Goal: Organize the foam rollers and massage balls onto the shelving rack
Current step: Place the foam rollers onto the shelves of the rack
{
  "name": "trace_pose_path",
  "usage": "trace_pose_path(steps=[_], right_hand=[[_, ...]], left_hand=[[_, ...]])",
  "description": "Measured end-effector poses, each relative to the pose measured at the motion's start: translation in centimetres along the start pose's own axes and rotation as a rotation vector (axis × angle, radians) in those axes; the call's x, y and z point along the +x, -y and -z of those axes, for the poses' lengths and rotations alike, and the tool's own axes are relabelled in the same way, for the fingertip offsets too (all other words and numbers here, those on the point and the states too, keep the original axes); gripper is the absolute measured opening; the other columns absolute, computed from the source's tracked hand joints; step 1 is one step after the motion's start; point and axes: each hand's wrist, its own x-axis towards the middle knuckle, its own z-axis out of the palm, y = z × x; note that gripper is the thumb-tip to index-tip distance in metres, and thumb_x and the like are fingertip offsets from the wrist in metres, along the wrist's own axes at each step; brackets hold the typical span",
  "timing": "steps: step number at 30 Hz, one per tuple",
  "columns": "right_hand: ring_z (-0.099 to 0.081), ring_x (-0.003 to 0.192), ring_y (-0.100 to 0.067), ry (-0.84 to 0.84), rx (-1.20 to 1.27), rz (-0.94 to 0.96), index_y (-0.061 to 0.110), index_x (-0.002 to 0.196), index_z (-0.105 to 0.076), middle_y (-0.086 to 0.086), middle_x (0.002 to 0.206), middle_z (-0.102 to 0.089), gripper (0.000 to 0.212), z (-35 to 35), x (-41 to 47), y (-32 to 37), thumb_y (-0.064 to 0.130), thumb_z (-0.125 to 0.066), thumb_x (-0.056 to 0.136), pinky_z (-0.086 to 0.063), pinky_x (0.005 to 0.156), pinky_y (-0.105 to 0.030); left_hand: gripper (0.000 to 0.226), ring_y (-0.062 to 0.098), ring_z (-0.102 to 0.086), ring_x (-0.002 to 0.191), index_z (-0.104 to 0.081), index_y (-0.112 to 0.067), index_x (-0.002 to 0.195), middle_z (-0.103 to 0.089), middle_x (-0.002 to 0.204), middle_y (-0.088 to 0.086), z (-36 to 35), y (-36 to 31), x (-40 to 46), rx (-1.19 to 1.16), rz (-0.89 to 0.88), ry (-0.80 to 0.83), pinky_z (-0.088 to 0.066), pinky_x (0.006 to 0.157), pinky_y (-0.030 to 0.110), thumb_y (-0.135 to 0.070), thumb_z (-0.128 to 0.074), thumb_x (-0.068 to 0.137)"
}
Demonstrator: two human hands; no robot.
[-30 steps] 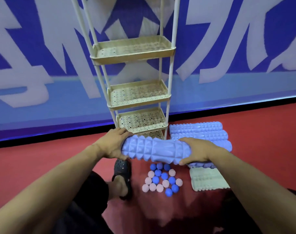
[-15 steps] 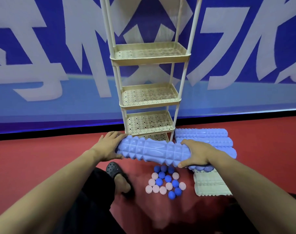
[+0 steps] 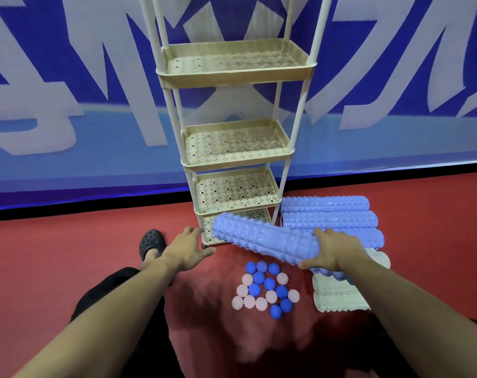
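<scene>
Foam roller tilted before shelving rack's bottom tier | right hand grasps its near end | left hand released, fingers spread, beside rack base | massage balls clustered on floor

Red floor underfoot. Standing on it, a cream shelving rack, tiers bare. Right of its base, blue foam rollers lying side by side; nearer, cream rollers. In front, a huddle of blue and pink massage balls. Left, a black clog.
</scene>
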Motion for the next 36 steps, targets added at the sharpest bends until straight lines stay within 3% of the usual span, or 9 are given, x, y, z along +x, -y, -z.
trace_pose_path(steps=[7,15,21,24,27,30,34,36], right_hand=[[-0.042,0.135,-0.029,0.079,-0.135,0.012,0.031,0.15,-0.029,0.0,0.15,-0.041,0.111,-3.0,8.5,2.5,0.09,-0.058,0.062,-0.036,0.104,-0.048],[-0.044,0.132,-0.029,0.048,-0.071,0.027,0.031,0.153,-0.025,-0.001,0.151,-0.041,0.114,-5.7,17.4,4.5,0.09,-0.058,0.062,-0.036,0.104,-0.045],[-0.05,0.126,-0.028,-0.009,0.02,0.122,0.031,0.142,-0.035,0.001,0.141,-0.05,0.105,-6.8,22.9,7.1,0.089,-0.062,0.058,-0.038,0.101,-0.043],[-0.049,0.129,-0.027,-0.028,0.081,0.169,0.03,0.144,-0.035,0.002,0.144,-0.049,0.106,-7.7,24.7,9.1,0.086,-0.066,0.059,-0.039,0.103,-0.043],[-0.046,0.133,-0.026,-0.053,0.111,0.213,0.028,0.142,-0.036,0.003,0.147,-0.046,0.106,-8.5,26.2,11.0,0.085,-0.067,0.059,-0.036,0.107,-0.041],[-0.044,0.136,-0.025,-0.035,0.108,0.231,0.026,0.144,-0.038,0.002,0.151,-0.045,0.108,-9.0,27.6,12.1,0.087,-0.065,0.059,-0.031,0.112,-0.039],[-0.028,0.147,-0.023,-0.055,0.081,0.273,0.026,0.148,-0.038,0.001,0.159,-0.035,0.111,-9.7,29.0,12.5,0.087,-0.064,0.059,-0.017,0.121,-0.041],[-0.026,0.148,-0.024,-0.077,0.099,0.286,0.025,0.149,-0.037,-0.002,0.16,-0.034,0.113,-9.8,29.7,12.6,0.086,-0.066,0.058,-0.015,0.122,-0.042]], left_hand=[[0.077,0.024,-0.05,0.128,-0.042,-0.016,0.146,-0.05,0.141,0.011,-4.5,0.9,5.9,-0.251,0.115,0.089,-0.038,0.109,0.034,-0.06,-0.064,0.086],[0.083,0.025,-0.054,0.126,-0.038,-0.013,0.148,-0.05,0.144,0.011,-10.1,1.4,12.7,-0.655,0.365,0.167,-0.044,0.107,0.037,-0.06,-0.065,0.085],[0.088,0.028,-0.06,0.116,-0.039,-0.009,0.145,-0.057,0.135,0.011,-13.2,0.9,18.0,-0.883,0.482,0.152,-0.05,0.102,0.046,-0.064,-0.067,0.082],[0.086,0.024,-0.066,0.103,-0.051,-0.012,0.134,-0.064,0.12,0.002,-14.3,0.6,20.0,-1.001,0.527,0.16,-0.055,0.088,0.039,-0.073,-0.066,0.076],[0.066,0.021,-0.065,0.089,-0.063,-0.012,0.118,-0.069,0.108,0.003,-15.2,0.0,21.4,-1.229,0.553,0.156,-0.055,0.074,0.036,-0.065,-0.071,0.079],[0.04,0.015,-0.068,0.091,-0.066,-0.013,0.115,-0.075,0.1,-0.001,-15.7,-0.9,22.3,-1.492,0.557,0.148,-0.056,0.087,0.036,-0.044,-0.069,0.09],[0.025,0.016,-0.069,0.088,-0.065,-0.015,0.112,-0.074,0.101,0.001,-16.1,-0.6,23.7,-1.727,0.597,0.032,-0.059,0.075,0.034,-0.033,-0.066,0.095],[0.015,0.015,-0.067,0.083,-0.064,-0.019,0.105,-0.073,0.088,-0.003,-16.2,-0.3,24.7,-1.784,0.639,-0.047,-0.057,0.076,0.037,-0.031,-0.064,0.095]])
